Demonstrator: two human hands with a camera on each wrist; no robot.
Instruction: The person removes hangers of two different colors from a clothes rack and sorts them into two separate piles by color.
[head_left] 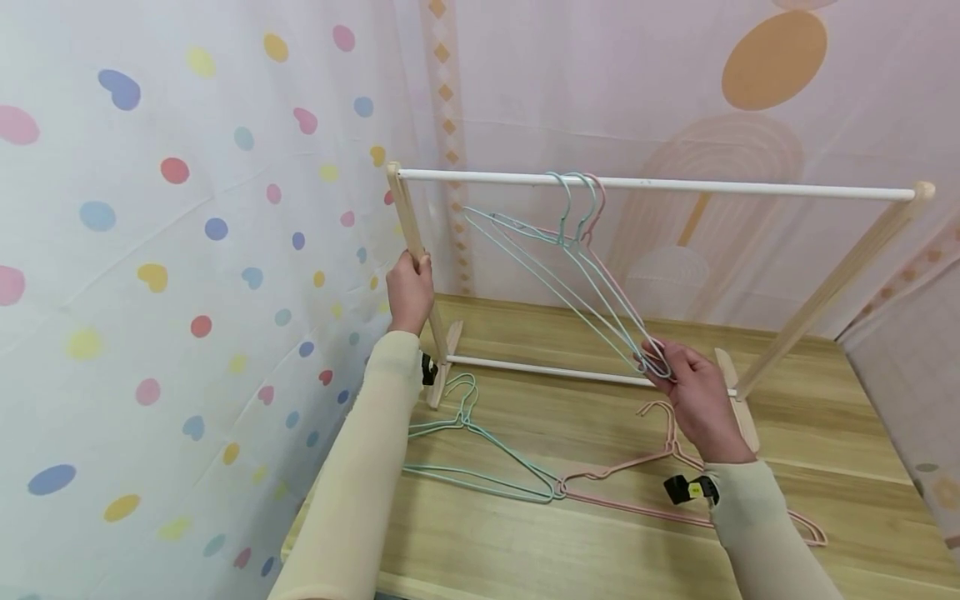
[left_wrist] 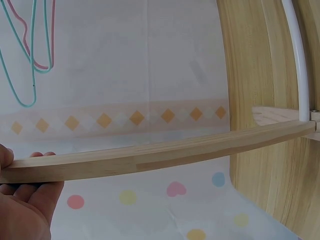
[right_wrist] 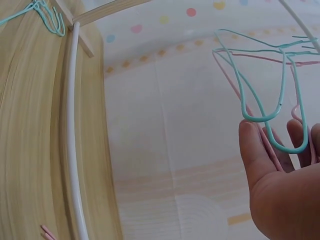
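Observation:
A small wooden clothes rack with a white top rail [head_left: 660,185] stands on the wooden table [head_left: 600,550]. My left hand [head_left: 410,292] grips the rack's left post [head_left: 411,233], seen close in the left wrist view as a wooden bar [left_wrist: 160,155]. Three wire hangers [head_left: 577,267], two teal and one pink, hang from the rail. My right hand [head_left: 693,396] holds their lower right corners; in the right wrist view the teal loops [right_wrist: 272,117] rest against my fingers [right_wrist: 255,155].
A teal hanger [head_left: 480,462] and a pink hanger [head_left: 645,487] lie flat on the table in front of the rack. A lower white crossbar [head_left: 540,371] joins the rack's feet. A dotted curtain [head_left: 150,250] hangs at the left, close to the table edge.

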